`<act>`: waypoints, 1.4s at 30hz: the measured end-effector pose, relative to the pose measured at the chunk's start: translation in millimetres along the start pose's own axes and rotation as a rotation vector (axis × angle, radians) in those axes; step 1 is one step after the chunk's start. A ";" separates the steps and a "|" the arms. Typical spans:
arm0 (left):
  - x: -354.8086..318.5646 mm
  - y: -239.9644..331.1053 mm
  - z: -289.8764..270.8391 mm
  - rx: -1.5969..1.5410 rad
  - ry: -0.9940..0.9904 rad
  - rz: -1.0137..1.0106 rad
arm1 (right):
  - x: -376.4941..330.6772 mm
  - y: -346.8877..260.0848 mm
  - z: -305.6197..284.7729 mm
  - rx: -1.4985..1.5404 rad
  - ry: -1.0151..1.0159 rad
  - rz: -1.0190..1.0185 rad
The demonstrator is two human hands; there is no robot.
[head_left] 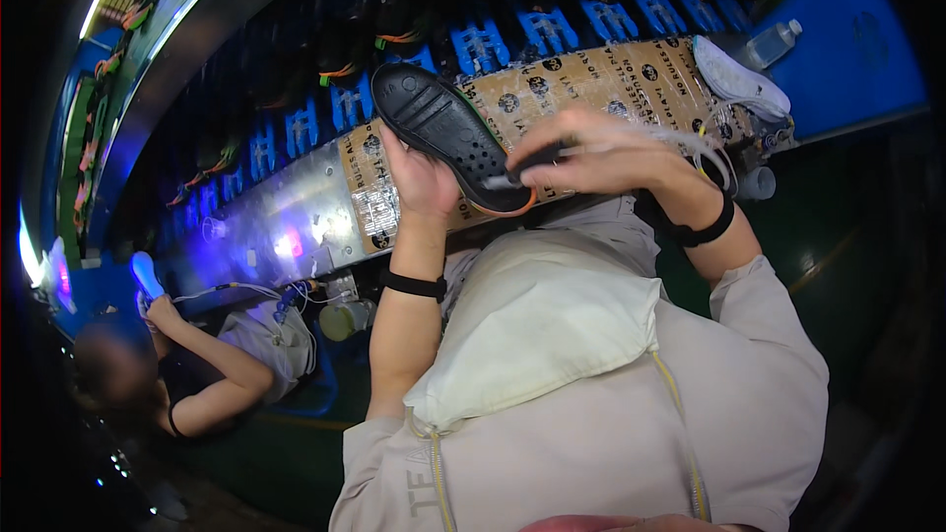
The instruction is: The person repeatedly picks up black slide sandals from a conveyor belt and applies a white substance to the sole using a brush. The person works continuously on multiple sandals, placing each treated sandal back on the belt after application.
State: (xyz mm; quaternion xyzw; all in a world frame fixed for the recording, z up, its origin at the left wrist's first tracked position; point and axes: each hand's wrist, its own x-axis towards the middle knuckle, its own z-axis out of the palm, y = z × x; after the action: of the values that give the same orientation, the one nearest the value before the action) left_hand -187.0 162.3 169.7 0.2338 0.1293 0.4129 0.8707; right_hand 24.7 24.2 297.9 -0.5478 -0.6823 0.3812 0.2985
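Note:
My left hand (426, 177) holds a black shoe sole (434, 118) from below, tilted over the bench edge. Holes dot the sole's middle, and an orange rim shows at its near end. In my right hand (601, 153) is a brush (540, 156) with a dark handle; its pale, blurred tip is at the sole's near end. A whitish tube (680, 138) runs from beside the right hand toward the bench's right end. My right fingers are smeared by motion but curl round the handle.
Printed cardboard (581, 84) covers the metal bench (281, 227). A white shoe sole (739, 81) and a clear bottle (774, 44) lie at the right. Beyond stand blue racks (481, 45) with dark shoes. At left, a person (212, 369) holds a blue-lit sole (147, 274).

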 end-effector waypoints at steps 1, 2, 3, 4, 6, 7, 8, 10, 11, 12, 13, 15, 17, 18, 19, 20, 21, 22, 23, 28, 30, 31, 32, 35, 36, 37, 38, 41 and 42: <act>-1.1 -4.1 5.9 0.002 0.080 0.027 | 5.3 0.7 4.1 0.127 0.105 -0.003; -3.3 -8.7 12.6 0.004 0.160 0.057 | 12.2 0.2 7.5 0.254 0.209 -0.009; -6.5 -13.7 20.9 -0.009 0.138 0.067 | 22.5 -7.1 5.4 0.178 0.304 0.014; -11.0 -19.9 32.3 0.012 0.145 0.048 | 31.7 -5.0 12.0 0.251 0.434 -0.037; -23.2 -30.0 49.6 0.054 0.167 0.020 | 50.9 5.9 32.4 0.396 0.682 -0.146; -24.7 -36.2 42.4 0.052 0.183 0.027 | 53.2 6.3 40.2 0.398 0.712 -0.147; -23.2 -35.2 38.1 0.075 0.136 0.046 | 52.8 6.8 40.2 0.293 0.636 -0.190; -23.0 -29.8 28.3 0.120 0.053 0.094 | 50.5 8.3 40.2 0.090 0.468 -0.277; -22.8 -22.9 21.3 0.100 0.054 0.073 | 49.8 11.6 36.6 0.202 0.331 -0.251; -23.3 -19.9 18.7 0.069 0.043 0.053 | 50.1 17.7 33.6 0.313 0.318 -0.279; -23.8 -17.2 16.9 0.038 0.032 0.033 | 51.6 24.8 31.8 0.424 0.305 -0.306; -23.4 -13.1 29.8 -0.009 0.077 -0.012 | 50.3 19.9 31.2 0.615 0.365 -0.221; -22.1 -16.9 30.3 -0.021 0.077 -0.005 | 51.1 19.1 34.8 0.309 0.481 -0.259; -22.6 -17.5 29.8 -0.025 0.077 0.003 | 48.7 17.5 34.8 0.165 0.452 -0.325; -24.2 -16.7 24.4 -0.042 0.039 0.014 | 46.7 13.5 31.4 0.040 0.342 -0.466; -21.0 -18.1 8.5 -0.018 -0.026 0.113 | 42.7 9.5 26.7 0.064 0.211 -0.456; -20.8 -10.0 8.8 -0.063 -0.077 0.068 | 38.1 5.0 20.3 0.155 0.147 -0.400; -20.8 -3.9 10.1 -0.108 -0.127 0.022 | 35.3 2.7 16.6 0.245 0.083 -0.344; -20.8 -3.6 13.3 -0.111 -0.101 0.043 | 35.9 5.6 20.6 0.274 0.195 -0.311; -17.3 3.0 31.2 0.021 0.046 0.218 | 34.6 -5.8 29.0 -0.115 0.196 -0.509; -9.0 12.6 28.1 -0.007 -0.058 0.186 | 30.8 -10.9 28.1 -0.018 0.193 -0.479; -9.3 16.1 35.5 -0.023 -0.081 0.170 | 30.8 -10.3 30.8 0.029 0.269 -0.467; -9.3 19.0 39.3 -0.039 -0.104 0.155 | 30.9 -9.8 33.8 0.077 0.343 -0.455; -1.0 30.2 30.1 -0.158 -0.219 0.089 | 30.3 -19.5 39.9 -0.170 0.271 -0.466; 1.5 34.2 29.8 -0.168 -0.248 0.081 | 30.1 -24.2 40.0 -0.253 0.215 -0.535; 5.2 37.3 30.8 -0.226 -0.299 0.081 | 30.3 -28.2 37.9 -0.184 0.110 -0.565; 6.2 42.8 32.2 -0.236 -0.286 0.089 | 29.4 -31.0 37.9 -0.081 0.167 -0.534; 9.1 56.2 42.9 -0.256 -0.252 0.120 | 27.3 -32.0 39.6 -0.015 0.385 -0.411; 10.6 61.1 47.1 -0.247 -0.286 0.127 | 27.3 -33.2 40.2 -0.105 0.344 -0.472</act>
State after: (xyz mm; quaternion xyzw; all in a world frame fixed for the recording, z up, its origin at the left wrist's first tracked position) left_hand -200.9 190.0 241.2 0.1893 -0.0625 0.4424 0.8744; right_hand -31.7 39.4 304.4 -0.4453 -0.7490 0.1669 0.4614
